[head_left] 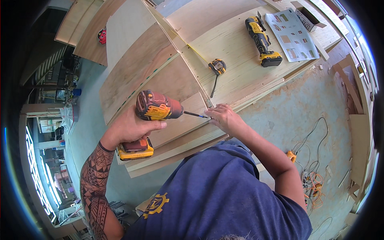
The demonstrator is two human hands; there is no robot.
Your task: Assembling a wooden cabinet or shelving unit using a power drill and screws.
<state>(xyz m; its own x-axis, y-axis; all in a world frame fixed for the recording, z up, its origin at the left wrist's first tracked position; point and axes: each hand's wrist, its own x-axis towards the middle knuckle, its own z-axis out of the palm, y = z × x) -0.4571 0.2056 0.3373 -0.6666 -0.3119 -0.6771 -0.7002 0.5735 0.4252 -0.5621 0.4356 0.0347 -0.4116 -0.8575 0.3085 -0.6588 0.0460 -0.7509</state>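
Observation:
My left hand [130, 129] grips a yellow and black cordless drill [154, 108], held level with its dark bit pointing right. The bit's tip meets the fingertips of my right hand [224, 117], which rests on the edge of a plywood panel [176, 80]. Whatever small thing my right fingers pinch at the bit's tip is too small to make out. The panel lies on a stack of plywood sheets [180, 146] in front of my blue shirt.
A yellow tape measure [217, 66] with its tape pulled out lies past the panel. Farther back on a light wood bench [236, 44] lie a second yellow power tool [262, 40], a printed sheet [292, 34] and a cardboard box [308, 17]. Orange cords [314, 186] lie on the floor at right.

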